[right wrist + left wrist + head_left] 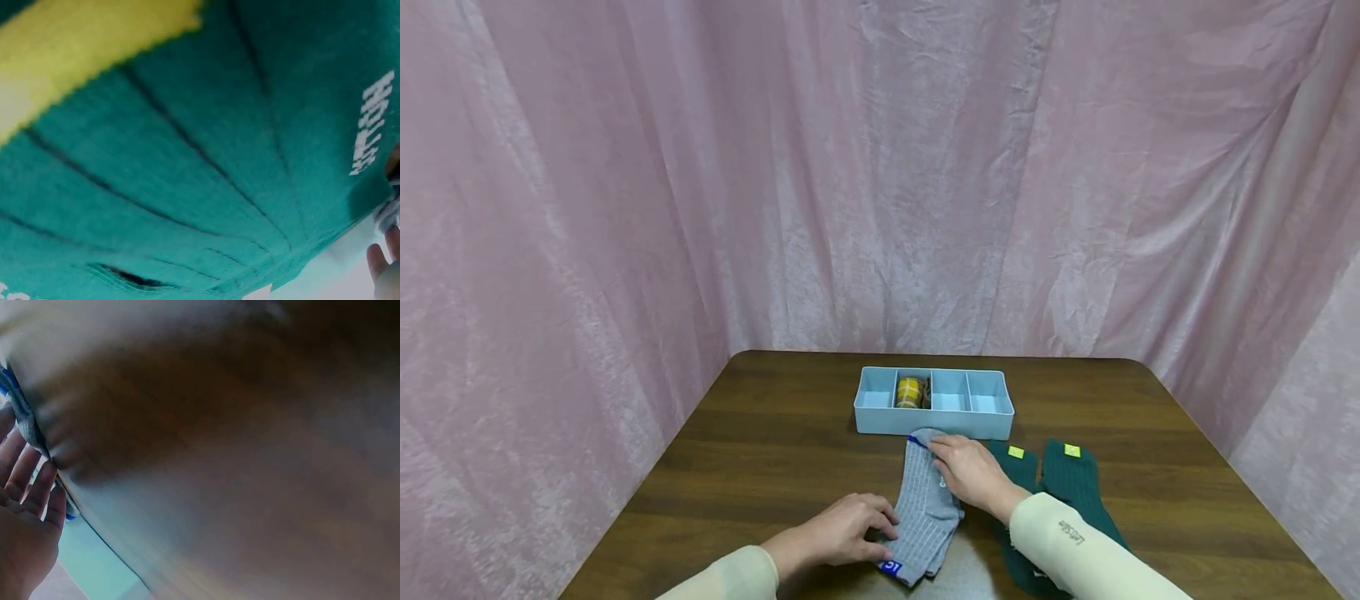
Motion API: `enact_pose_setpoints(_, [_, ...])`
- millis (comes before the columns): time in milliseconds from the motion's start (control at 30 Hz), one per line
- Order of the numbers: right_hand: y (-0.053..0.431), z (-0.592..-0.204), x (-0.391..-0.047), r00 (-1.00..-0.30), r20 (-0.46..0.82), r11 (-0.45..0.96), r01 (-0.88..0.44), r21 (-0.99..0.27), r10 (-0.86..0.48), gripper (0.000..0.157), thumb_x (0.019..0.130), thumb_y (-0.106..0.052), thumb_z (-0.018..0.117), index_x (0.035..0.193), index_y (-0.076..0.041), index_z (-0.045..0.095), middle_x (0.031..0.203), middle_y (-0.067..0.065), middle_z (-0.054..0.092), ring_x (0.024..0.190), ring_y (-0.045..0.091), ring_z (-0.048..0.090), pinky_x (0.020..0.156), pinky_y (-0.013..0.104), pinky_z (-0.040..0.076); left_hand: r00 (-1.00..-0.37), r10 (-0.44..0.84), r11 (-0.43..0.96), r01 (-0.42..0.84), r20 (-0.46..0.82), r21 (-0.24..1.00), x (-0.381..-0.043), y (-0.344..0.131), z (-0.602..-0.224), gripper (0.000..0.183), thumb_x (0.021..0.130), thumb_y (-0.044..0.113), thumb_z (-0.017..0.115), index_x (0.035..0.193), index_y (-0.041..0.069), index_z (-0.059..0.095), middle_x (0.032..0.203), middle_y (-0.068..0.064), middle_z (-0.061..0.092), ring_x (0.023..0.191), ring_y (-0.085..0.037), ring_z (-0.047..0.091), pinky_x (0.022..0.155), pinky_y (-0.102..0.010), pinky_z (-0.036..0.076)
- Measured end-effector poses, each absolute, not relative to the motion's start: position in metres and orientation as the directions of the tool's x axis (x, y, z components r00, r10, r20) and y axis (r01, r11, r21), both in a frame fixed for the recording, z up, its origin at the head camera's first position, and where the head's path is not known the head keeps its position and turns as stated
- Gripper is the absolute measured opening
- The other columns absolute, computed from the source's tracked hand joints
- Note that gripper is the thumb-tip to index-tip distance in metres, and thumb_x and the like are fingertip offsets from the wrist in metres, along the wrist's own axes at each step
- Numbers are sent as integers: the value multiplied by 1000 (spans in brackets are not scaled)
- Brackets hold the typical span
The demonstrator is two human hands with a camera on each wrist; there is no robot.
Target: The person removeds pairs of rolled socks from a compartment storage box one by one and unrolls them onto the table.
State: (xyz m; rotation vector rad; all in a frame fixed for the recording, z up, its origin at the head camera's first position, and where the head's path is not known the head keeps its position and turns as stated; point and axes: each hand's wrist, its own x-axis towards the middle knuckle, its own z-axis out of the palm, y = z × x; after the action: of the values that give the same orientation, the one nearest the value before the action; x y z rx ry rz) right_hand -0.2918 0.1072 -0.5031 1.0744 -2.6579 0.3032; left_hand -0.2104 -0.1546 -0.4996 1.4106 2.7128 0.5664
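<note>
Ribbed knit grey socks (922, 508), smooth plastic tray (932, 422), wood-grained table (760, 442).

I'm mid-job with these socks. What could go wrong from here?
1. The right sleeve lies across the green socks in the head view, so moving that arm might drag them out of place.
2. The far end of the grey socks sits close to the front of the blue box; a forward push could nudge it.
3. The grey socks' near ends look uneven, so the layers may slide apart if the left hand pulls only one.
</note>
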Motion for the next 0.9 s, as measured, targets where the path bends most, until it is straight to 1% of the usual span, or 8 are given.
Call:
enact_pose_setpoints(167, [112, -504, -291, -754, 148, 727, -657, -200, -641, 49, 102, -26, 55, 143, 0, 50, 148, 17, 48, 136, 33, 44, 109, 51, 37, -586, 799, 522, 787, 137, 329, -210, -155, -499, 22, 89, 30, 76, 107, 16, 78, 115, 5, 66, 108, -7, 59, 92, -26, 48])
enact_pose_setpoints(267, [113, -504, -291, -762, 86, 730, -642, -234, -642, 53, 103, -29, 52, 147, 1, 44, 151, 19, 42, 140, 35, 38, 111, 53, 33, -589, 797, 525, 785, 133, 329, -210, -155, -499, 22, 89, 30, 76, 107, 16, 78, 115, 5, 66, 108, -7, 59, 92, -27, 48])
enact_pose_setpoints(333, [114, -504, -292, -754, 97, 726, -654, -215, -650, 52, 104, -29, 51, 146, 1, 45, 151, 19, 43, 139, 35, 39, 111, 52, 32, -591, 796, 528, 784, 132, 326, -210, -155, -499, 22, 89, 30, 76, 106, 16, 78, 116, 5, 65, 109, -7, 59, 92, -28, 48])
enact_pose_setpoints(467, [114, -502, -294, -720, 152, 706, -694, -140, -677, 43, 102, -20, 53, 140, 1, 54, 145, 18, 50, 135, 33, 46, 109, 49, 36, -598, 791, 537, 778, 125, 324, -210, -155, -499, 22, 89, 31, 75, 106, 17, 78, 116, 6, 65, 109, -7, 58, 93, -29, 48])
enact_pose_setpoints(567, [115, -500, -296, -717, 113, 709, -697, -108, -687, 41, 102, -18, 54, 140, -1, 55, 145, 16, 51, 134, 31, 47, 109, 47, 37, -606, 787, 549, 773, 114, 318, -209, -154, -498, 21, 91, 32, 73, 106, 18, 77, 117, 7, 65, 110, -7, 58, 93, -30, 47])
enact_pose_setpoints(667, [116, -498, -299, -734, 40, 726, -677, -122, -678, 44, 102, -20, 54, 142, -3, 53, 148, 14, 48, 136, 30, 45, 110, 46, 36, -589, 795, 545, 798, 144, 258, -208, -153, -499, 24, 94, 37, 68, 109, 20, 76, 114, 8, 65, 108, -6, 58, 91, -30, 47])
enact_pose_setpoints(733, [116, -498, -301, -744, 9, 737, -662, -138, -668, 45, 102, -21, 54, 143, -4, 51, 149, 13, 47, 136, 30, 44, 110, 46, 36, -563, 808, 532, 824, 172, 196, -207, -151, -500, 26, 97, 39, 64, 111, 21, 76, 112, 9, 65, 105, -6, 58, 89, -29, 47])
enact_pose_setpoints(900, [117, -498, -299, -742, 4, 734, -665, -134, -671, 46, 102, -23, 54, 144, -4, 51, 148, 13, 48, 136, 31, 44, 110, 46, 36, -503, 842, 504, 862, 195, 45, -206, -155, -498, 25, 99, 37, 61, 112, 22, 77, 109, 8, 65, 104, -7, 58, 88, -29, 47])
